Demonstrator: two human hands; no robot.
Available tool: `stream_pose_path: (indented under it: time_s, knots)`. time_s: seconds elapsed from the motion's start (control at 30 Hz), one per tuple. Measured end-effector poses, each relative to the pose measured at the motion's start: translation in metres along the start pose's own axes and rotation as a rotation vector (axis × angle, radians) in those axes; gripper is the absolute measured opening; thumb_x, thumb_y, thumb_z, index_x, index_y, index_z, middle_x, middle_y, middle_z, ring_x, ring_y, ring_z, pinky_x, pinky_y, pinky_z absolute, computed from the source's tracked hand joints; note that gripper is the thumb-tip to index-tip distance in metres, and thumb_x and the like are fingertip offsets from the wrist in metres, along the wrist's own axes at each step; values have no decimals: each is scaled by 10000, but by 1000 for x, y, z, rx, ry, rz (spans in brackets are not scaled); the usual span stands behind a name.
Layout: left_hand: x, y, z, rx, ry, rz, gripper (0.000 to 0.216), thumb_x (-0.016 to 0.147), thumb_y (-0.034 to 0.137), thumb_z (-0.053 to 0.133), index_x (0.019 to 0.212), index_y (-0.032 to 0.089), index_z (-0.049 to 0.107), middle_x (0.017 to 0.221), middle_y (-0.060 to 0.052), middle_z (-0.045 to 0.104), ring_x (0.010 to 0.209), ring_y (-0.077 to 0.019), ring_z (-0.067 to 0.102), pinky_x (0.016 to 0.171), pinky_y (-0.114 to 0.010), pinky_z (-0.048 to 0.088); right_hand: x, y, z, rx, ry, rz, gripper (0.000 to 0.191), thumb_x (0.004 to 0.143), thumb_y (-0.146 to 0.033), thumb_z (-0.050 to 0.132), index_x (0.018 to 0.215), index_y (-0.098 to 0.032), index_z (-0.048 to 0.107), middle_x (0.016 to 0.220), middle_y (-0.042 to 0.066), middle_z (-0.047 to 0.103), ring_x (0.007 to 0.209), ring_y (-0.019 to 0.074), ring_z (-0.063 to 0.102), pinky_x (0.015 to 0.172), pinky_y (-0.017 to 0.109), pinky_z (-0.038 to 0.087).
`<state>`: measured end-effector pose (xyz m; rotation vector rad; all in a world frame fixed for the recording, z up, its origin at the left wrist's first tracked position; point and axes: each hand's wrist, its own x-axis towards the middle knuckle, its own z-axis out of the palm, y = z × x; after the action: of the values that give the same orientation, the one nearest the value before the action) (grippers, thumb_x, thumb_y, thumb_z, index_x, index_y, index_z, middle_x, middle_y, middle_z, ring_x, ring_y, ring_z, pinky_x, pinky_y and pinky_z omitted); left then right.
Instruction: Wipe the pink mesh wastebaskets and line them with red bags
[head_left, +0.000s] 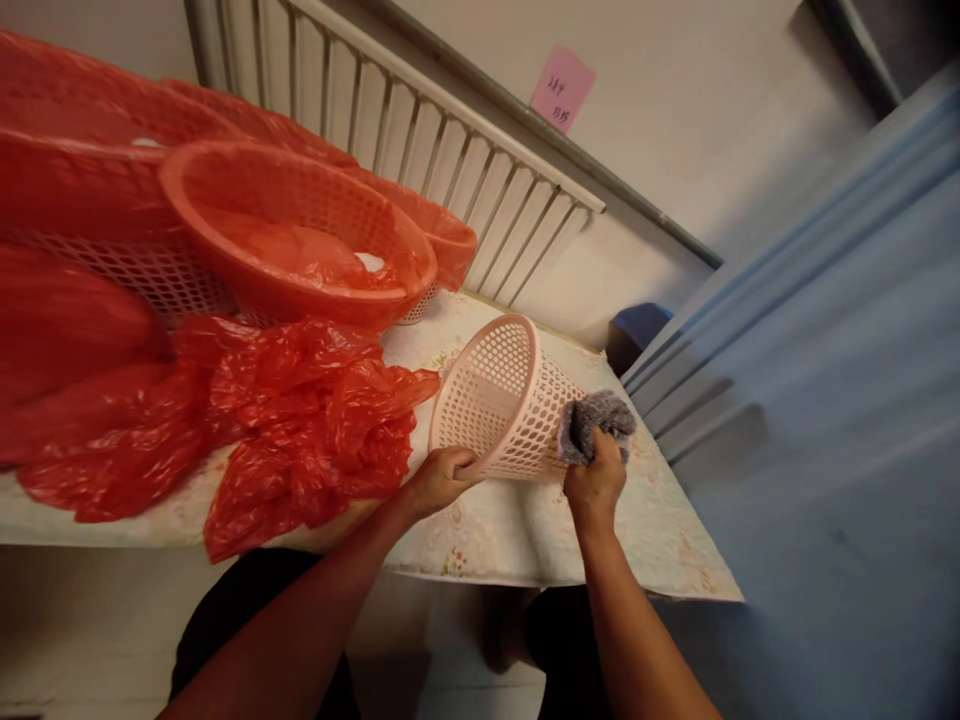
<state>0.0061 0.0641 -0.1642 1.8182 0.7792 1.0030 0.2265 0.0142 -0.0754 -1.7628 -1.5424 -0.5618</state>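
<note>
A pale pink perforated plastic basket (pixel 551 410) lies tilted on its side on the table, its mouth facing left. My left hand (pixel 444 480) is closed on the near part of its rim. In my right hand (pixel 598 485) is a bunched grey cloth (pixel 600 420), pressed against the outer side of the basket near its base. Left of the basket, a heap of crumpled red plastic bags (pixel 322 410) reaches almost to its rim.
More baskets lined with red bags (pixel 300 225) stand at the left. The table (pixel 517 545) has a flowered cover. Behind it are a white radiator (pixel 442 150) and a pink note (pixel 562 88) on the wall. A blue curtain (pixel 817 330) hangs on the right, beside a dark bin (pixel 637 335).
</note>
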Motion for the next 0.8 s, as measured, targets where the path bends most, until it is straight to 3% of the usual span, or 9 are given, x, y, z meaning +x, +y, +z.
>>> stream_pose_path:
  time_s: [0.17,0.33,0.5,0.6,0.7,0.8]
  knots:
    - [-2,3,-2,-84,37,-34,295,790,407,593,689,130,593,645,35,487,636,-108,434,561,-205,319,-4,-66,-8,68,-69,-327,464,715,-87,419,1148,-200,539,1077,114,569,1136,287,464,910,428,381]
    - [-7,6,-6,-176,27,-79,281,783,406,619,846,133,645,718,28,569,684,-127,501,609,-211,377,-6,-82,-5,31,-49,-362,463,716,-88,422,1156,-183,527,1048,125,562,1154,301,439,919,447,362]
    - [-5,-4,-1,-44,51,-33,220,746,274,655,925,147,642,836,-12,624,771,-158,541,697,-244,414,1,-66,-4,4,-90,-340,346,697,-62,433,996,-177,564,993,112,558,1106,283,450,911,422,366]
    - [0,-16,2,115,95,1,101,800,196,558,837,147,638,822,-32,624,782,-163,541,727,-260,403,4,-46,-1,-26,-112,-323,340,666,-40,436,949,-185,556,996,100,554,1092,270,453,898,404,374]
    - [4,-23,1,234,142,-26,169,833,179,482,702,151,584,718,-16,577,712,-150,509,681,-255,377,3,-13,7,-94,-91,-264,358,642,-35,433,948,-179,552,1005,102,549,1075,265,452,878,393,377]
    - [6,-22,0,203,132,-38,212,843,207,465,645,160,524,657,19,514,647,-124,457,605,-231,333,-2,30,14,-143,-53,-152,333,639,-43,415,915,-161,558,968,106,554,1004,255,470,841,376,379]
